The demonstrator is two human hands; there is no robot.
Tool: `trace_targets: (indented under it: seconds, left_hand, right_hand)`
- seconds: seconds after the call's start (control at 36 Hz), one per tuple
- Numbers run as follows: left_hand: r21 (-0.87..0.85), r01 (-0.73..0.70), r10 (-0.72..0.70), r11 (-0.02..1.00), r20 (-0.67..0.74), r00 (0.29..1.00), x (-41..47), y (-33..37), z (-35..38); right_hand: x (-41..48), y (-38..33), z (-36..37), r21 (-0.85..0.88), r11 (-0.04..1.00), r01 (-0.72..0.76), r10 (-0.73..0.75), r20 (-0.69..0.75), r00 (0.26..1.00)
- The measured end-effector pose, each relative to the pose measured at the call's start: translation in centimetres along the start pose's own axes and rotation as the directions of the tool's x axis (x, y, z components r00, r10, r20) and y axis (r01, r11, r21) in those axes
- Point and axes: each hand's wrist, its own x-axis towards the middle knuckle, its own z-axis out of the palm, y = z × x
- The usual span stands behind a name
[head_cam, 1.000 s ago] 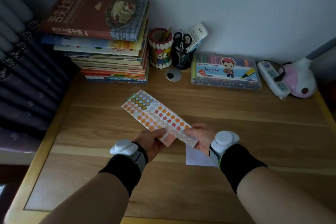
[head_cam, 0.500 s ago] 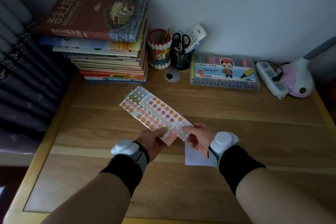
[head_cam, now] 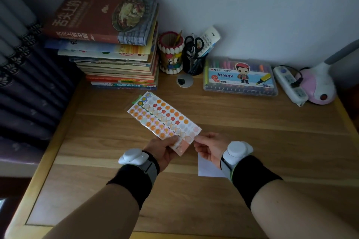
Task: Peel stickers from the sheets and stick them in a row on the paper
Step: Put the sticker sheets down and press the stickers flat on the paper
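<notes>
Left hand (head_cam: 163,153) grips the sticker sheets (head_cam: 164,120); right hand (head_cam: 210,148) pinches their corner; paper (head_cam: 206,170) beneath those fingers looks bare, nothing stuck yet.

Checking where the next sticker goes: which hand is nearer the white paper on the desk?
Right. The right hand sits over the white paper's top edge; the left hand, holding the sticker sheets, is off to its left.
</notes>
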Motion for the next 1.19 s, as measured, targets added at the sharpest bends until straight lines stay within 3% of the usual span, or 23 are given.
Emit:
trace_targets:
  seconds: [0.25,0.56,0.69,0.78,0.86,0.94,1.06,1.11,1.14,1.19]
  left_hand:
    - [0.022,0.03,-0.03,0.999,-0.003,1.0,0.0,0.0,0.1]
    - [0.229,0.094,-0.07,0.969,-0.111,0.991,-0.1,0.0,0.3]
    - [0.108,0.084,-0.054,0.991,-0.253,0.966,0.5,0.5,0.1]
    - [0.051,0.029,-0.015,0.998,-0.255,0.967,0.8,0.8,0.1]
    - [0.036,0.029,-0.02,0.999,-0.237,0.971,1.2,0.8,0.8]
    - [0.009,0.019,-0.017,1.0,-0.223,0.975,1.4,0.5,1.9]
    - [-0.01,0.02,-0.022,1.0,-0.189,0.982,1.8,0.2,3.1]
    - [0.003,0.027,-0.026,1.0,-0.166,0.986,2.1,0.2,3.5]
    - [0.023,0.033,-0.029,0.999,-0.154,0.988,2.2,0.3,3.7]
    - [0.091,0.054,-0.041,0.994,-0.14,0.989,2.5,0.2,4.1]
  right_hand:
    - [0.1,-0.1,0.3,-0.013,0.999,0.032,-0.032,0.03,0.999]
    - [0.2,-0.2,0.5,0.004,0.999,0.038,-0.039,0.033,0.999]
    - [0.5,-0.3,-0.3,0.019,0.993,0.113,-0.112,-0.044,0.993]
    - [0.2,-0.3,-1.1,-0.133,0.972,0.192,-0.202,-0.067,0.977]
    - [0.3,0.3,-2.4,-0.56,0.798,0.223,-0.32,-0.079,0.944]
    - [0.3,1.4,-3.9,-0.801,0.571,0.183,-0.341,-0.027,0.94]
    - [0.5,3.0,-5.5,-0.926,0.263,0.271,-0.474,0.121,0.872]
    - [0.5,3.7,-5.9,-0.945,0.119,0.304,-0.564,0.188,0.804]
    - [0.5,3.9,-6.1,-0.944,0.068,0.323,-0.594,0.221,0.773]
    - [0.2,4.0,-6.2,-0.943,0.022,0.333,-0.558,0.264,0.786]
